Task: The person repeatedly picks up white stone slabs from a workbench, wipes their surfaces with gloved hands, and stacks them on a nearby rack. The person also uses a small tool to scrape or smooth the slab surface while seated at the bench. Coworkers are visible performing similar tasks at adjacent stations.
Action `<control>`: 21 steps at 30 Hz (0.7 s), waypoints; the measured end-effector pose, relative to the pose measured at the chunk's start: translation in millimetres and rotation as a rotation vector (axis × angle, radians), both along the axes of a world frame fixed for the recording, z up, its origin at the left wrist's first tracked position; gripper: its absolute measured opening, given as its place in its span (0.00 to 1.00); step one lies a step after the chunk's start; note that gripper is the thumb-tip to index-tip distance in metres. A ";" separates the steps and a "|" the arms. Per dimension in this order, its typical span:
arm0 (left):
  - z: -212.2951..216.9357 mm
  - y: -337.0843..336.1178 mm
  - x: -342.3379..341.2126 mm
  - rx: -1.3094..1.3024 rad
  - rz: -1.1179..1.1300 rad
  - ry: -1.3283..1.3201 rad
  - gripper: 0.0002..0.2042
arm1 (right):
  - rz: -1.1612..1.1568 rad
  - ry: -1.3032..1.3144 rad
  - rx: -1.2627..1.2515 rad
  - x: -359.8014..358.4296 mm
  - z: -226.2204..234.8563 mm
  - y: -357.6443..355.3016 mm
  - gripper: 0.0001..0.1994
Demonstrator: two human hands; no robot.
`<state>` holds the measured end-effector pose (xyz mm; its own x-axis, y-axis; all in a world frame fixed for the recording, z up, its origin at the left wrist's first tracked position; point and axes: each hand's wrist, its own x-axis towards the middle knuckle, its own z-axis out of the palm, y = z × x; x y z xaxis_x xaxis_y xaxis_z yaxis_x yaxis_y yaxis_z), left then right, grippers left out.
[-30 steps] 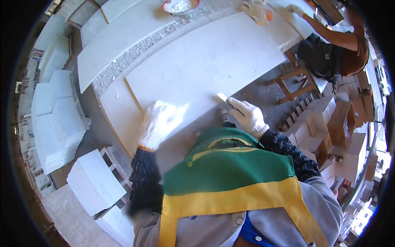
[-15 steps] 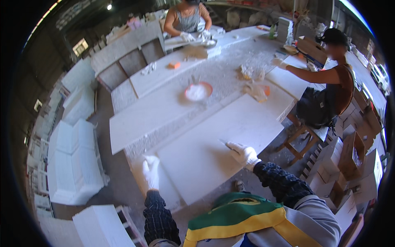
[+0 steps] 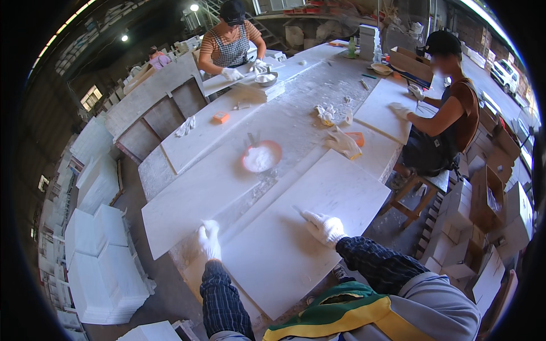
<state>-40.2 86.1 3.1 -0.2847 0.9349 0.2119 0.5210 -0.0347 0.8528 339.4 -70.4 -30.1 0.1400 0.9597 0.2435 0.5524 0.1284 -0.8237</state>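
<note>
A white, faintly grey-veined stone slab (image 3: 296,227) lies at a slant on the table in front of me. My right hand (image 3: 325,229), in a white knit glove, is closed low over its right part. A small, thin, blade-like tool (image 3: 298,211) sticks out past the fingers; its handle is hidden in the grip. At the slab's left corner, my left hand (image 3: 209,240), also gloved, has its fingers curled together; whether anything is in them is hidden. Beyond the slab stands an orange-rimmed bowl (image 3: 276,151) of white powder or paste with tools leaning in it.
Another white slab (image 3: 196,199) lies beyond mine. Plastic bags (image 3: 343,143) and an orange block (image 3: 220,117) sit on the dusty table. One co-worker (image 3: 230,42) works at the far side, another (image 3: 455,108) sits at the right. Stacked slabs (image 3: 105,261) stand left, cardboard boxes (image 3: 486,196) right.
My view has shifted, so more of the near slab shows. My right hand has moved nearer me over the slab, tool still in it. The seated co-worker's hands have moved over their slab.
</note>
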 end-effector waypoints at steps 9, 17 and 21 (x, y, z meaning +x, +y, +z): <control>-24.7 12.3 2.4 0.002 0.005 0.371 0.14 | -0.056 -0.205 0.000 -2.6 8.5 -4.2 0.18; -17.1 6.9 8.0 -0.027 0.013 0.309 0.27 | -0.040 -0.266 -0.090 -7.7 49.8 -8.8 0.18; -8.8 -4.2 15.3 0.140 0.142 0.317 0.35 | -0.046 -0.282 -0.131 -12.1 66.3 -9.6 0.18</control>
<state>-24.9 81.9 -5.7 -0.3094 0.8462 0.4338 0.7668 -0.0478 0.6401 327.3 -80.0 36.2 0.1281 0.9798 0.1532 0.7642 0.0009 -0.6449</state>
